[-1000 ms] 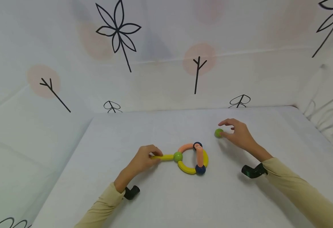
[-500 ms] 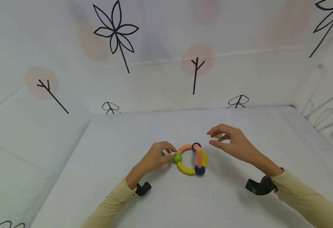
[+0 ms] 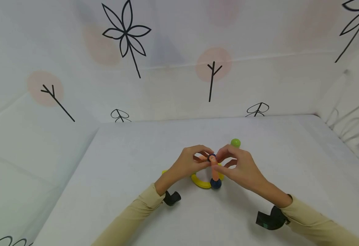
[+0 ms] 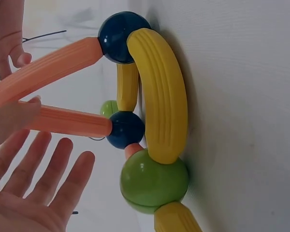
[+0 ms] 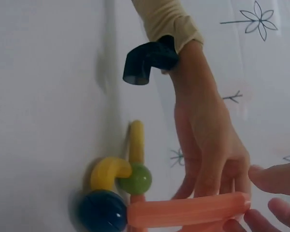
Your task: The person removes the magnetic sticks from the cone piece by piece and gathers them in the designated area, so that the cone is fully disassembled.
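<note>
Steeply upward, both orange rods (image 4: 50, 70).

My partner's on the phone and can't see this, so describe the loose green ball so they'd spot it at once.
On the white table, find the right hand. Just beyond it, toward the far edge, lies a glossy light-green ball. Unlike the other green ball, which is joined to yellow rods, this one has no rod visibly attached.
</note>
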`<action>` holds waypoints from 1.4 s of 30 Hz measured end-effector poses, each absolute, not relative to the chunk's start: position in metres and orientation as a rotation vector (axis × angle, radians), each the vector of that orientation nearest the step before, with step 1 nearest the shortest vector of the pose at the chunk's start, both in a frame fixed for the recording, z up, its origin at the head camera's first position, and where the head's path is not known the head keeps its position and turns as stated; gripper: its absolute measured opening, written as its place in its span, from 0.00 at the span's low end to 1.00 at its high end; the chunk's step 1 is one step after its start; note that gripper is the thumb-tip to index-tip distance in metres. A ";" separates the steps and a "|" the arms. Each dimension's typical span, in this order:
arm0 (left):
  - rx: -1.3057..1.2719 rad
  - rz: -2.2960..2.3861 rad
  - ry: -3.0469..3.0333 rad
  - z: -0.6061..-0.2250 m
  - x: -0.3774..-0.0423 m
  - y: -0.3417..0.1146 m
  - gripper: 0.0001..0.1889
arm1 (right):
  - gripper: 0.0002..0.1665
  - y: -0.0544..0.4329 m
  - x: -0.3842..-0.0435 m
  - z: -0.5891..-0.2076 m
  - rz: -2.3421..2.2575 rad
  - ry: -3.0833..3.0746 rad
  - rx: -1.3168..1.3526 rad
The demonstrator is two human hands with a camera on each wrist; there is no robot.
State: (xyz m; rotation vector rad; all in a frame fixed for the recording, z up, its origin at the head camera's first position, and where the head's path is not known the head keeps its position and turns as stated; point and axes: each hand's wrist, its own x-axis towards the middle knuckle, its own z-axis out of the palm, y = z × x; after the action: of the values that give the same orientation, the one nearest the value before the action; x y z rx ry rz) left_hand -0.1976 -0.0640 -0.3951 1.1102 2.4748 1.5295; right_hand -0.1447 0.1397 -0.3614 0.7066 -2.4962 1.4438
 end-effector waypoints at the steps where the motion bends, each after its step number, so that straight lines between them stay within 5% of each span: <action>1: 1.114 1.533 2.464 -0.396 -0.199 -0.062 0.15 | 0.14 0.138 -0.144 -0.363 1.459 -2.479 0.680; 15: 1.130 1.616 2.381 -0.398 -0.208 -0.052 0.10 | 0.12 0.131 -0.143 -0.377 1.536 -2.330 0.607; 32: 0.964 1.763 2.300 -0.362 -0.200 -0.044 0.10 | 0.18 0.144 -0.123 -0.378 1.478 -2.325 0.893; 42: 0.910 1.720 2.408 -0.389 -0.234 -0.044 0.10 | 0.23 0.159 -0.100 -0.378 1.345 -2.442 0.903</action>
State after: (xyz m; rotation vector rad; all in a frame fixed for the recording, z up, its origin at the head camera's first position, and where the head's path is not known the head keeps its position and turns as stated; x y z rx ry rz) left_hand -0.2344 -0.0437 -0.3887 0.9099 2.4080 1.7200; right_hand -0.0999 0.1588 -0.3783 0.9025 -2.4416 1.3454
